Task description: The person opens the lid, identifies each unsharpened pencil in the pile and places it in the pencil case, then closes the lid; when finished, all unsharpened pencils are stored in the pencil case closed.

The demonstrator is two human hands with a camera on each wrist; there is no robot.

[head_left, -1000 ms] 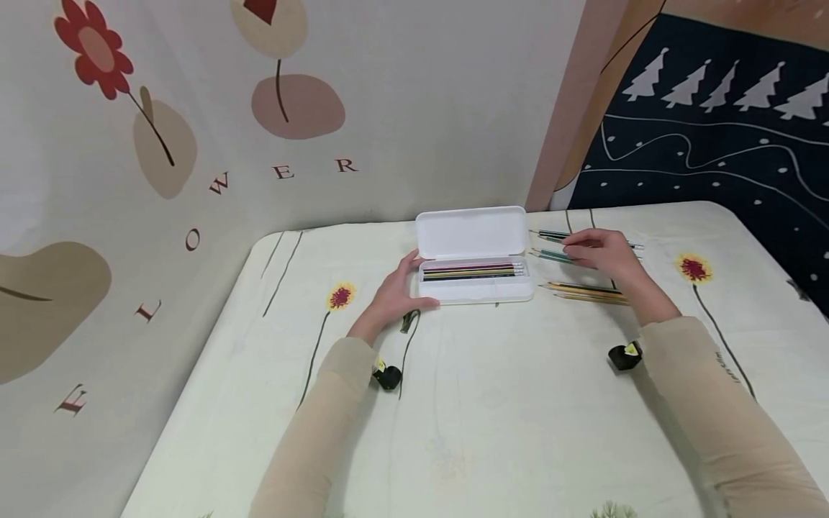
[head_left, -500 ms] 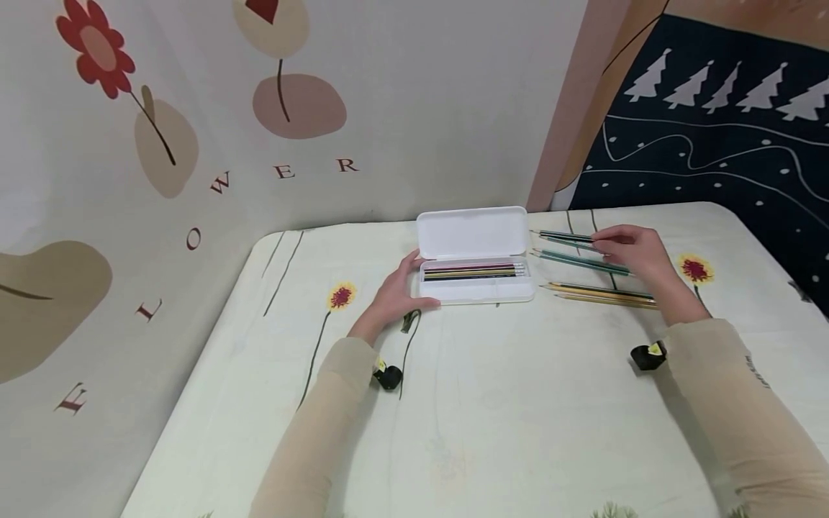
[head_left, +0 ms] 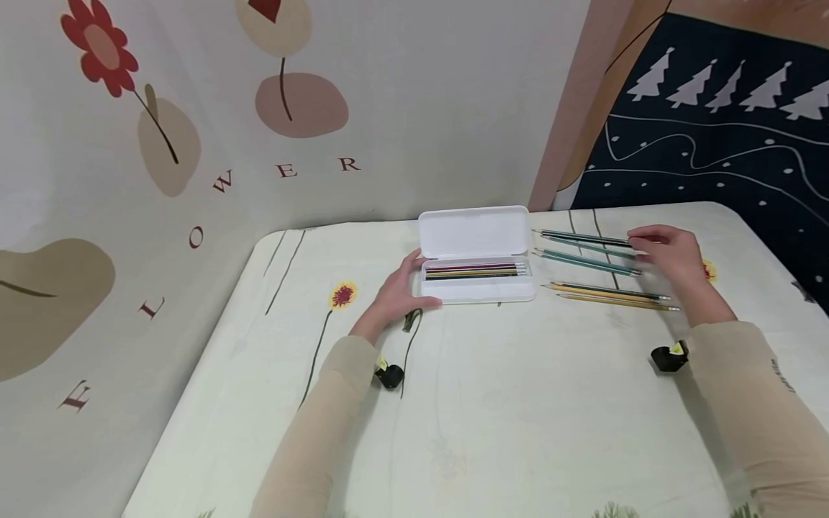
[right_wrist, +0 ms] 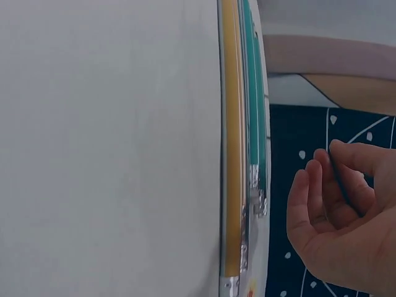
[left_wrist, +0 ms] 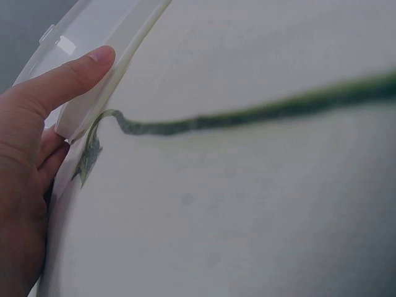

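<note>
A white pencil case (head_left: 476, 291) lies with its lid (head_left: 474, 232) raised; several pencils (head_left: 476, 272) rest in its rear part. My left hand (head_left: 395, 293) holds the case by its left end, the thumb along the front edge in the left wrist view. My right hand (head_left: 673, 252) is at the right ends of the dark green pencils (head_left: 576, 236), touching or just above them; I cannot tell which. In the right wrist view this hand (right_wrist: 346, 216) has loosely bent fingers, with no pencil visible between them. Teal pencils (head_left: 583, 260) and yellow pencils (head_left: 609, 301) lie nearer.
A pale flower-print cloth (head_left: 505, 403) covers the table. Behind it hangs a light printed curtain (head_left: 421, 108), and at the back right a dark blue cloth with white trees (head_left: 699, 158). Black wrist cameras (head_left: 669, 357) sit below both cuffs.
My right hand has moved right along the dark green pencils to their far ends, uncovering the teal and yellow pencils' ends. The pencils stay in place; the left hand has kept its hold.
</note>
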